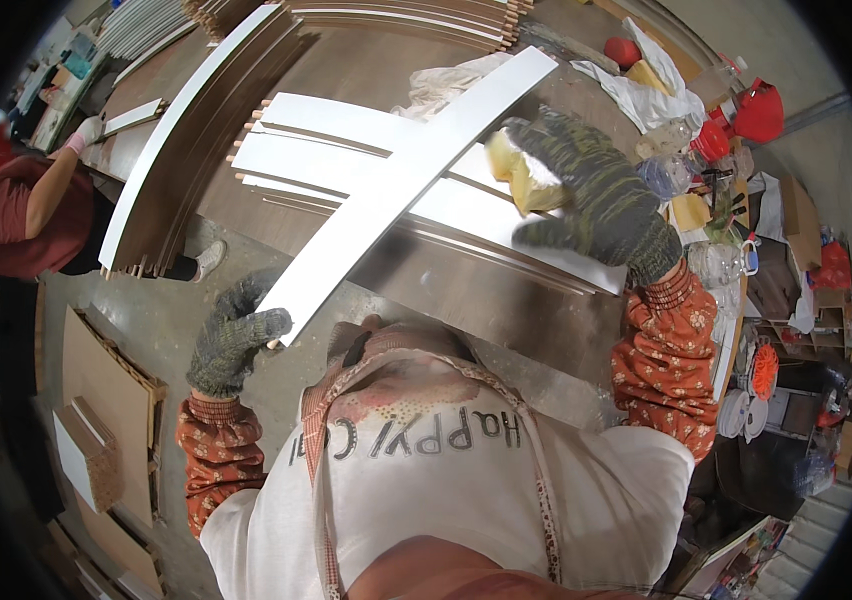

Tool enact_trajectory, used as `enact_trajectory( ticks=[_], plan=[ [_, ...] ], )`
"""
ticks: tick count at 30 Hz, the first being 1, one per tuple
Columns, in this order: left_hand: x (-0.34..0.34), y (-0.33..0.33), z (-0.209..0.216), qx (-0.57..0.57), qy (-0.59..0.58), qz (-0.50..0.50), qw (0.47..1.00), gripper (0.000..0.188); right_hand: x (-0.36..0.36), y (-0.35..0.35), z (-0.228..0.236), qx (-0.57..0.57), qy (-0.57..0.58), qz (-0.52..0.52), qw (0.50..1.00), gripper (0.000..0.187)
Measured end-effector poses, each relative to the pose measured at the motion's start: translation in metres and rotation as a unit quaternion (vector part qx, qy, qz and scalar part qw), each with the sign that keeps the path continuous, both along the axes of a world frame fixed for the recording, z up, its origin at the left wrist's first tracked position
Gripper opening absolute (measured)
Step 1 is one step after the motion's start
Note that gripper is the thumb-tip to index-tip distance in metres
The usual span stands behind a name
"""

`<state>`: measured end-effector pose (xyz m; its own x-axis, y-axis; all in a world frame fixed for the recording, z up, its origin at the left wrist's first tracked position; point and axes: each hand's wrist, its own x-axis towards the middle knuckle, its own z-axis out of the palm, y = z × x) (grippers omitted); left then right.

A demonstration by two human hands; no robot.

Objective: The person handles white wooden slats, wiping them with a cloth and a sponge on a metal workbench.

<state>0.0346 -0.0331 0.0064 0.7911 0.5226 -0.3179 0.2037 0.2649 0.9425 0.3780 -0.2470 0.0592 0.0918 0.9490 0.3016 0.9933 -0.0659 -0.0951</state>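
Note:
My left hand [231,335], in a dark grey-green knitted glove, grips the near end of a long white board [416,185]. This narrow board slants up to the right, across a layer of white boards [321,125] with wooden dowels at their ends. My right hand [601,195], in a camouflage-patterned glove, is slightly blurred beside the slanted board. Between its fingers and thumb is a folded yellow-and-white cloth [531,180]; its exact material is hard to make out. Some of those fingers are hidden behind the hand.
White-edged boards are stacked [181,120] at the left and along the far edge. A crumpled white cloth [446,85] lies behind the boards. Bottles [716,262] and red containers [758,110] crowd the right. At far left, a co-worker [26,210] handles another board.

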Motion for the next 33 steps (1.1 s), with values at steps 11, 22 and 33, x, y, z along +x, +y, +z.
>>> enact_trajectory(
  ticks=[11, 22, 33],
  plan=[
    [-0.009, -0.01, -0.01, -0.126, -0.009, 0.067, 0.99, 0.038, 0.041, 0.016, 0.02, -0.089, -0.15, -0.192, 0.966, 0.067],
    [-0.05, 0.005, -0.011, -0.042, -0.072, 0.184, 0.979, 0.049, 0.105, 0.151, -0.065, -0.184, -0.185, 0.016, 0.965, 0.06],
    [-0.048, 0.014, -0.03, -0.111, -0.107, 0.221, 0.963, 0.051, 0.138, 0.21, -0.054, 0.002, 0.187, -0.133, 0.973, 0.004]
  ],
)
